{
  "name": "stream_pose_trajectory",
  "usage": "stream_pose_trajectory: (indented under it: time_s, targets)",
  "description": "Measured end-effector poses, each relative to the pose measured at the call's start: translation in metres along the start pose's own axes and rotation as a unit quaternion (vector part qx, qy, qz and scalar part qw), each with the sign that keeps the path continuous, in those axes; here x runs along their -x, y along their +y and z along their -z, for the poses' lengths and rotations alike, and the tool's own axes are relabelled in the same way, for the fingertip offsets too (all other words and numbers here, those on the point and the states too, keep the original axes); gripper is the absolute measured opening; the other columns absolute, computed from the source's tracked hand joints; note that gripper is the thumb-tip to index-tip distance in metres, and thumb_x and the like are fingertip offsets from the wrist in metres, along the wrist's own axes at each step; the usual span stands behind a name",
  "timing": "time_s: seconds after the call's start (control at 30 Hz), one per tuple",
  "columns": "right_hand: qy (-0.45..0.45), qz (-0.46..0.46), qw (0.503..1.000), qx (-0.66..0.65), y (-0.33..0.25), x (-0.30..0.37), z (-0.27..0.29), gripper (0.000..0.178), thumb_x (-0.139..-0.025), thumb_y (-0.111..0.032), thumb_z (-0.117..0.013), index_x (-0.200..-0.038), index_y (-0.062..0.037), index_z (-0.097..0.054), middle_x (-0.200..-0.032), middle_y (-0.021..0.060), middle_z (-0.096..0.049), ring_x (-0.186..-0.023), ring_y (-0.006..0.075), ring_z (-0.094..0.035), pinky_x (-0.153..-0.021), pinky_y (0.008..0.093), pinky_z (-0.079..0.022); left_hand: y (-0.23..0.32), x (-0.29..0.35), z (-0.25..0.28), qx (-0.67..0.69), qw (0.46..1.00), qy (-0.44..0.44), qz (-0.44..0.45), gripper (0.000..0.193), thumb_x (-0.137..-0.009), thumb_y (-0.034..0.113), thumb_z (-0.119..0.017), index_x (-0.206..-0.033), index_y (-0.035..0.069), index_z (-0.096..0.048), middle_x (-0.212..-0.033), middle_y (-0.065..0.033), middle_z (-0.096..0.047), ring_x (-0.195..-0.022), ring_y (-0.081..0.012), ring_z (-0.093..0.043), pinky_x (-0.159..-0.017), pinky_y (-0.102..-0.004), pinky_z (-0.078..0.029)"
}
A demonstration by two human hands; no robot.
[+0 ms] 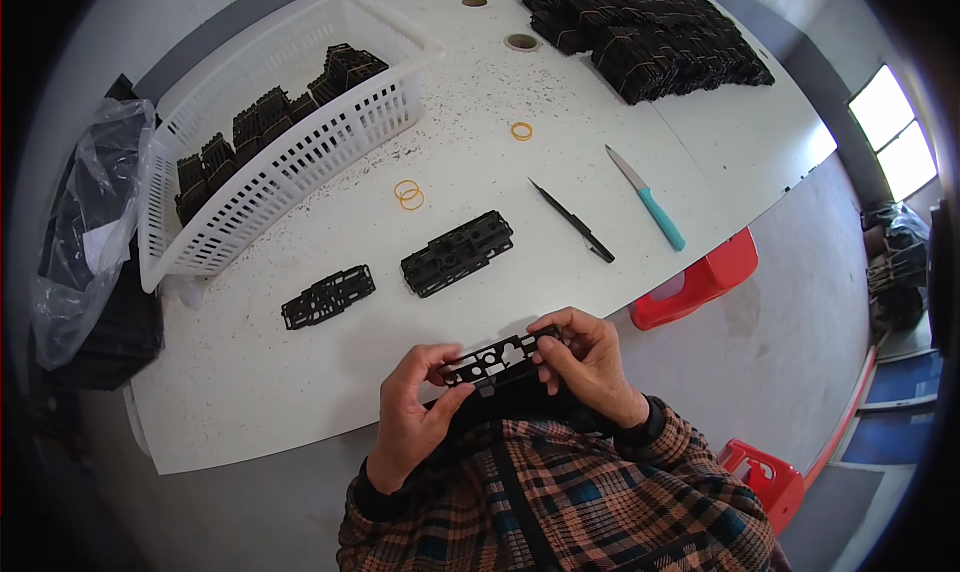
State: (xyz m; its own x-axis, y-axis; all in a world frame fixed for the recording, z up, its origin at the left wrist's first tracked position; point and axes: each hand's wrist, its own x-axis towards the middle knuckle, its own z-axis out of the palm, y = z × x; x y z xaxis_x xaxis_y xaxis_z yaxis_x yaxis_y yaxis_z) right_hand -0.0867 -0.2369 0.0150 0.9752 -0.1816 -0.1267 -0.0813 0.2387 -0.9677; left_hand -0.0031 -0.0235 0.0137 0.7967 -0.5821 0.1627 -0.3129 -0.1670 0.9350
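Between my two hands, close to my body at the table's near edge, is a flat black plastic frame (488, 362) with round and square cutouts. My left hand (415, 402) pinches its left end between thumb and fingers. My right hand (585, 367) grips the right end, thumb on the near face. Just beyond my hands lies a thicker stack of black plastic frames (457, 253). To its left rests a thinner black plastic frame (328, 297).
A white slotted basket (300, 197) at the left holds bundled black frames. A craft knife (572, 220), a turquoise-handled knife (650, 207) and rubber bands (409, 195) lie on the table. Banded black bundles (660, 42) and a tape roll (521, 43) are at the back. Red stools (700, 280) stand right.
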Motion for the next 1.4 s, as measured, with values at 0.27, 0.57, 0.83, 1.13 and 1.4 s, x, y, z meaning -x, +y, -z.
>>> stream_pose_trajectory:
  time_s: [0.27, 0.57, 0.83, 1.13, 1.4]
  targets:
    - [-0.036, 0.039, 0.998, -0.031, 0.002, 0.000, 0.006, 0.016, -0.096, -0.007, -0.054, -0.108, 0.0026, -0.059, -0.084, 0.0049, -0.063, -0.074, 0.0083, -0.063, -0.063, 0.0200, -0.053, 0.002, 0.002, 0.006, 0.107, 0.983, -0.057, 0.140, 0.020, -0.095, 0.009, -0.058, -0.111, -0.003, -0.060, -0.089, -0.0072, -0.066, -0.076, -0.0088, -0.060, -0.071, -0.0219, -0.049]
    - [-0.173, 0.208, 0.935, 0.228, -0.029, -0.016, 0.025, 0.016, -0.083, 0.001, -0.068, -0.098, -0.0007, -0.063, -0.094, 0.0107, -0.065, -0.087, 0.0185, -0.065, -0.078, 0.0249, -0.052, 0.013, -0.006, 0.024, 0.166, 0.944, -0.192, 0.211, 0.030, -0.094, 0.014, -0.062, -0.118, -0.004, -0.058, -0.094, -0.0079, -0.067, -0.074, -0.0082, -0.060, -0.069, -0.0205, -0.049]
    - [-0.167, 0.307, 0.887, 0.302, -0.028, -0.021, 0.018, 0.024, -0.080, -0.003, -0.072, -0.102, -0.0010, -0.062, -0.107, 0.0143, -0.063, -0.090, 0.0218, -0.066, -0.081, 0.0296, -0.055, 0.022, -0.015, 0.034, -0.016, 0.984, -0.173, 0.043, 0.046, -0.079, 0.011, -0.078, -0.119, -0.003, -0.059, -0.095, -0.0087, -0.064, -0.076, -0.0138, -0.061, -0.069, -0.0254, -0.051]
    - [-0.145, 0.297, 0.794, 0.511, -0.036, -0.038, 0.013, 0.052, -0.078, -0.004, -0.074, -0.126, -0.0001, -0.054, -0.112, 0.0165, -0.061, -0.094, 0.0285, -0.064, -0.080, 0.0338, -0.055, 0.021, -0.025, 0.022, -0.238, 0.967, -0.051, -0.074, 0.046, -0.073, 0.007, -0.079, -0.114, -0.001, -0.059, -0.098, -0.0123, -0.062, -0.084, -0.0235, -0.062, -0.072, -0.0300, -0.052]
    - [-0.173, 0.257, 0.738, 0.600, -0.050, -0.054, 0.011, 0.047, -0.080, -0.009, -0.073, -0.123, 0.0001, -0.056, -0.105, 0.0144, -0.062, -0.095, 0.0299, -0.061, -0.082, 0.0369, -0.051, 0.007, -0.032, 0.027, -0.298, 0.952, -0.029, -0.062, 0.045, -0.073, 0.007, -0.077, -0.112, -0.002, -0.057, -0.094, -0.0139, -0.060, -0.081, -0.0279, -0.060, -0.071, -0.0345, -0.050]
